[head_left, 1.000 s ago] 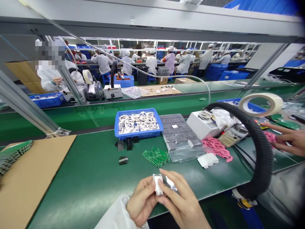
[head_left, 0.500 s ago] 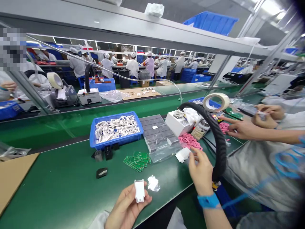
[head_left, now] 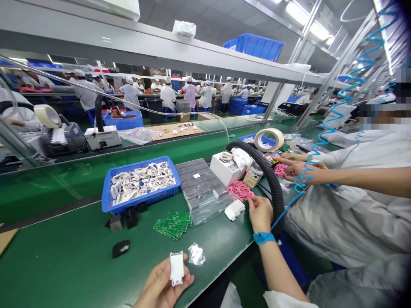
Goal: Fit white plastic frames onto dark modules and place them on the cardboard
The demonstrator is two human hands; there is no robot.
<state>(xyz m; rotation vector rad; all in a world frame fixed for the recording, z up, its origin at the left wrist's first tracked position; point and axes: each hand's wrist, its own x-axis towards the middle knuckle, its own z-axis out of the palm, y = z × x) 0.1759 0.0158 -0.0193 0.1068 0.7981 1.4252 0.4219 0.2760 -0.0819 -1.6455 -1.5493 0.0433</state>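
White plastic housing [head_left: 176, 268] upright in left hand [head_left: 162, 285], fingers closed round it; crumpled clear film [head_left: 196, 254] just right of the housing; right hand [head_left: 260, 214] well beyond it, fingers half-curled, empty, beside pink pieces [head_left: 240, 191]

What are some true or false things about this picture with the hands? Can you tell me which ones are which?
1. The left hand holds a small white plastic part. True.
2. The right hand wears a red wrist strap. False: it wears a blue wrist strap.
3. The blue crate is full of green circuit boards. False: it holds white parts, and the green circuit boards lie outside it on the green mat.
4. A crinkled clear plastic piece lies on the mat. True.
5. A co-worker's hand is over pink pieces. True.
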